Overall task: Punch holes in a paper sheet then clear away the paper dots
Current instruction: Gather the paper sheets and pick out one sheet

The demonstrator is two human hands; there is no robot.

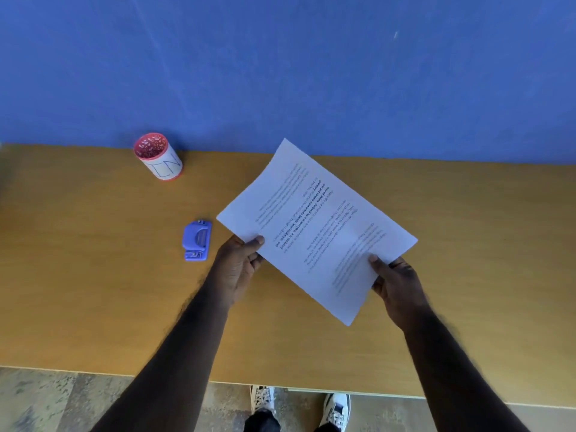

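A white printed paper sheet [314,226] is held tilted above the surface; a small blue hole punch [196,240] lies just left of it

Bare forearms, white patterned sneakers [337,410], dark trousers [261,424]

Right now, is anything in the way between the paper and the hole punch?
Nothing visible. The paper, held by the left hand and right hand, sits just right of the hole punch, with only bare table between.

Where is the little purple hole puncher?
The hole punch lies flat on the table, just left of the left hand, nearer than the cup.
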